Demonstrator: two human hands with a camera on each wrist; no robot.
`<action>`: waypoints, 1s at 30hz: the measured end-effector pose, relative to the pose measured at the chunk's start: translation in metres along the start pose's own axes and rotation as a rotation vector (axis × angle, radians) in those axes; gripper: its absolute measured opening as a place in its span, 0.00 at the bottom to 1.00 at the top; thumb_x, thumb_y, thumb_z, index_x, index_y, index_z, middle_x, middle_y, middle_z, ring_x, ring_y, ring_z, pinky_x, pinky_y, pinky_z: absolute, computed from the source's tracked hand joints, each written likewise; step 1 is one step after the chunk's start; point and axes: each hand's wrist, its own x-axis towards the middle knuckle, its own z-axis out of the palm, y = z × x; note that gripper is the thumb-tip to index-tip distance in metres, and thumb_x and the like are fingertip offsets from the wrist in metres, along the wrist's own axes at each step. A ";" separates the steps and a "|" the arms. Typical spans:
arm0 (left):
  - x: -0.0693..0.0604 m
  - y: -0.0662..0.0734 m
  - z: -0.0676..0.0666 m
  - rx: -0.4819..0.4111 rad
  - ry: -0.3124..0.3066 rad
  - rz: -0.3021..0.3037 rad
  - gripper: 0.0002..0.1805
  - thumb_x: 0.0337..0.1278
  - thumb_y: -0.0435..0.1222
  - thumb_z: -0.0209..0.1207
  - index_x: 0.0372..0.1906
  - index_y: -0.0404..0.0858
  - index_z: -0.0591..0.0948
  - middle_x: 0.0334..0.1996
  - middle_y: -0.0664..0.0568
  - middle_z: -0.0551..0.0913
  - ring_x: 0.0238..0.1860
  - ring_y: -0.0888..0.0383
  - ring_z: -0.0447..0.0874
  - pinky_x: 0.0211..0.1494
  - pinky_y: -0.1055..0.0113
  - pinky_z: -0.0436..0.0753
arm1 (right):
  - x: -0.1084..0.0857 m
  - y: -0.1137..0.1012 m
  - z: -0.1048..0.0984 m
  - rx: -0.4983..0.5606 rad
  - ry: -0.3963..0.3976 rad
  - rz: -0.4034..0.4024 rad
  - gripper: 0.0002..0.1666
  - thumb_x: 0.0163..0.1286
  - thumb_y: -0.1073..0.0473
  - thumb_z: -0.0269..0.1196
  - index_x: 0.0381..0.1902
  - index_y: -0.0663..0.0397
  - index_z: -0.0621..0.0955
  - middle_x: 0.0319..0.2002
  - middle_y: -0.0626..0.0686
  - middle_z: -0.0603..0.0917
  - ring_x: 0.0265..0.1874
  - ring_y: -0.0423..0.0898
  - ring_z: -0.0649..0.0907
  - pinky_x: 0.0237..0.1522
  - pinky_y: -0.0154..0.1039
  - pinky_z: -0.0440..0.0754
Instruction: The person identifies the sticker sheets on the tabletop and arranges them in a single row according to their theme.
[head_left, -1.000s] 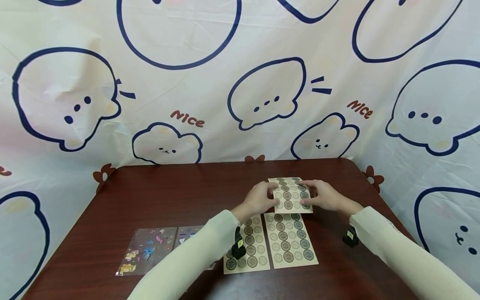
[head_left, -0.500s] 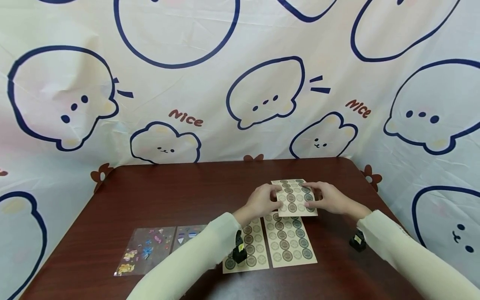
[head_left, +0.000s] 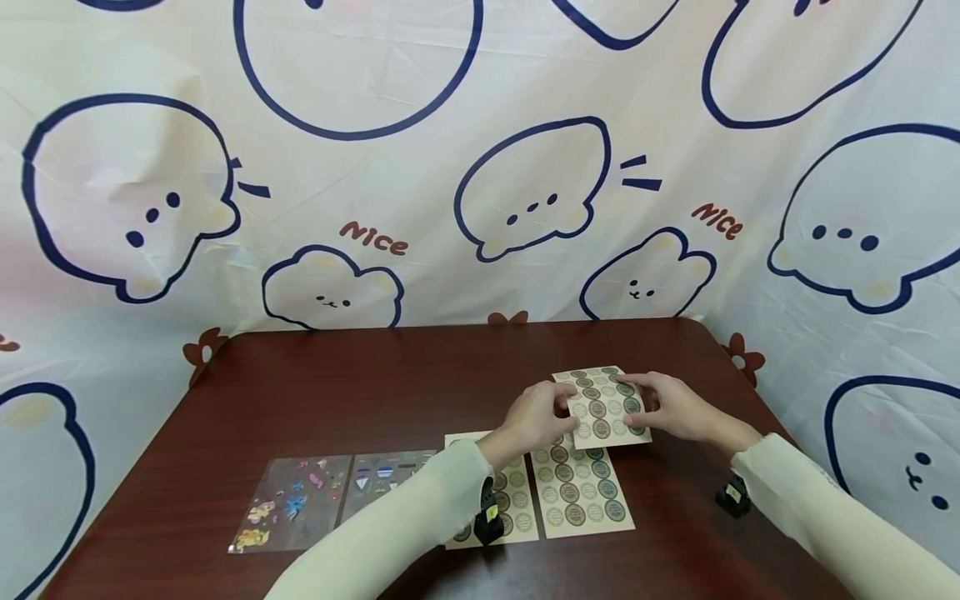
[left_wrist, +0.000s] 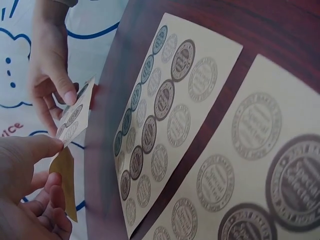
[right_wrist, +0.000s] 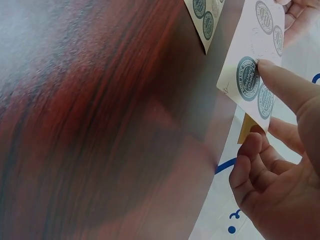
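A cream sheet of round stickers is held up by both hands, slightly tilted. My left hand pinches its left edge between thumb and fingers. My right hand grips the right edge, thumb on the printed face, as the right wrist view shows with the sheet. A yellow-brown flap shows below the held sheet; whether it is the sheet's back or another layer I cannot tell. Beneath lie two similar sheets, the right one partly covered by the held sheet, the left one partly behind my left arm.
To the left, a clear sheet with colourful stickers lies beside a second clear sheet, which my left sleeve partly covers. The dark wooden table meets a printed cloth backdrop along its far edge.
Both hands have moved right and slightly nearer with the sticker sheet, which now sits lower over the right-hand sheet. More of the left sheet's top corner shows. The table sheets stay put.
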 end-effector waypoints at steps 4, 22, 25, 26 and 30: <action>-0.002 0.001 0.004 0.012 -0.003 0.000 0.25 0.61 0.39 0.68 0.64 0.45 0.81 0.38 0.55 0.79 0.28 0.65 0.69 0.30 0.73 0.66 | -0.004 0.001 -0.001 -0.024 0.004 -0.007 0.44 0.64 0.52 0.73 0.73 0.58 0.70 0.50 0.59 0.80 0.31 0.45 0.75 0.26 0.34 0.71; -0.008 0.011 0.018 0.038 -0.009 0.031 0.25 0.60 0.38 0.68 0.63 0.45 0.82 0.36 0.57 0.79 0.28 0.67 0.68 0.29 0.74 0.66 | -0.024 0.009 -0.002 -0.080 0.022 -0.028 0.44 0.63 0.48 0.73 0.71 0.61 0.72 0.38 0.51 0.77 0.29 0.41 0.72 0.26 0.33 0.71; -0.009 0.012 0.020 0.038 -0.009 0.023 0.25 0.60 0.39 0.68 0.63 0.46 0.82 0.37 0.57 0.80 0.28 0.67 0.68 0.29 0.74 0.66 | -0.026 0.010 -0.002 -0.085 0.027 -0.027 0.44 0.63 0.47 0.73 0.71 0.61 0.72 0.37 0.50 0.76 0.29 0.40 0.71 0.26 0.33 0.70; -0.009 0.012 0.021 0.039 -0.008 0.021 0.25 0.60 0.39 0.68 0.63 0.46 0.82 0.37 0.57 0.80 0.28 0.67 0.68 0.30 0.75 0.66 | -0.026 0.010 -0.001 -0.088 0.029 -0.027 0.44 0.63 0.47 0.73 0.71 0.61 0.72 0.37 0.50 0.76 0.29 0.40 0.71 0.26 0.33 0.70; -0.009 0.012 0.024 0.035 -0.010 0.019 0.25 0.61 0.40 0.68 0.64 0.47 0.81 0.39 0.55 0.81 0.29 0.68 0.69 0.29 0.74 0.66 | -0.029 0.010 -0.001 -0.096 0.033 -0.018 0.44 0.63 0.46 0.73 0.71 0.60 0.73 0.36 0.49 0.75 0.29 0.40 0.70 0.27 0.33 0.69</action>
